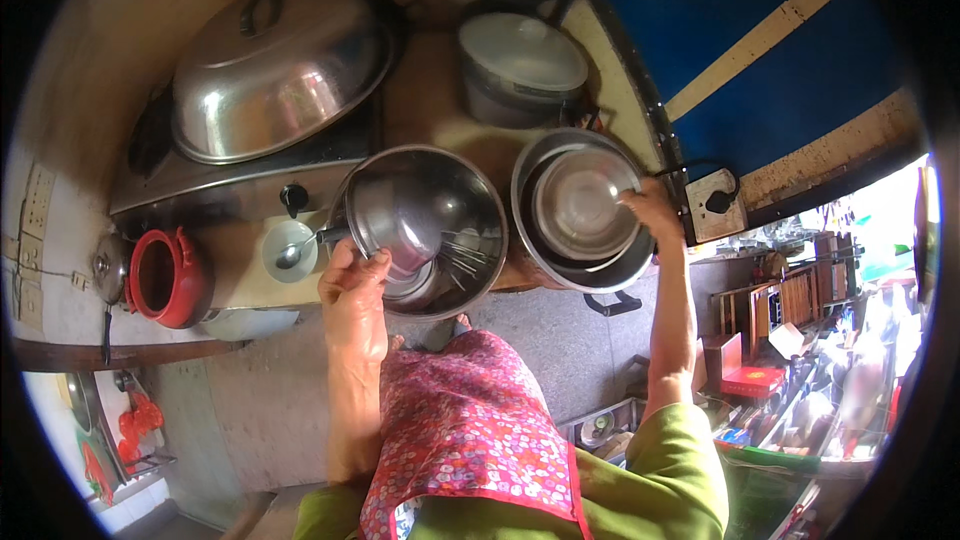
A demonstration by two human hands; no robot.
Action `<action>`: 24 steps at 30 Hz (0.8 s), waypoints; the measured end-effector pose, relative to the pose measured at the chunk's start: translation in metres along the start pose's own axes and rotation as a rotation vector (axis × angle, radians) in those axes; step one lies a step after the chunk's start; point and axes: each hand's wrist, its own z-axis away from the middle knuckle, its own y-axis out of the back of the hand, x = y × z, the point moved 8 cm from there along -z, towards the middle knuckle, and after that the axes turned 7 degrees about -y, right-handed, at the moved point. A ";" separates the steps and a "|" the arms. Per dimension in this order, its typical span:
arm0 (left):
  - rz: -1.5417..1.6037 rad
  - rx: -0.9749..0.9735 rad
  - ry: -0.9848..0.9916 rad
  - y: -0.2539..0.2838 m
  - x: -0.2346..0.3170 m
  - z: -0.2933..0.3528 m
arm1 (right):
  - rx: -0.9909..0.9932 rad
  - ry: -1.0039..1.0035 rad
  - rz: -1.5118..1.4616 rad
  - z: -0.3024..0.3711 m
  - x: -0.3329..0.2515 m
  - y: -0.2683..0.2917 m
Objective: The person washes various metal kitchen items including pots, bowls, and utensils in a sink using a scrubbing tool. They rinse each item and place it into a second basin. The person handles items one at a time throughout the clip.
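Note:
My left hand [355, 278] is closed on the dark handle of a small steel saucepan [398, 225], which is tilted over a large stainless steel mixing bowl [482, 190]. Several thin pale sticks or utensils [465, 258] and another small metal vessel lie in that mixing bowl. To the right, my right hand [655, 208] grips the rim of a shallow metal bowl [585, 205]. That bowl sits inside a wider metal pot [545, 265], whose black loop handle [612, 304] faces me.
A large domed steel lid [270, 80] covers the stove at the left. Beside it stand a white bowl [275, 262] with a spoon and a red pot [185, 280]. A lidded pot [520, 80] stands farther back. At the right are a blue panel [790, 50] and a socket box [715, 208].

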 end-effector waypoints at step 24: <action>-1.377 -0.786 -0.962 -0.145 -0.017 0.048 | 0.244 0.550 -0.070 0.058 -0.089 -0.007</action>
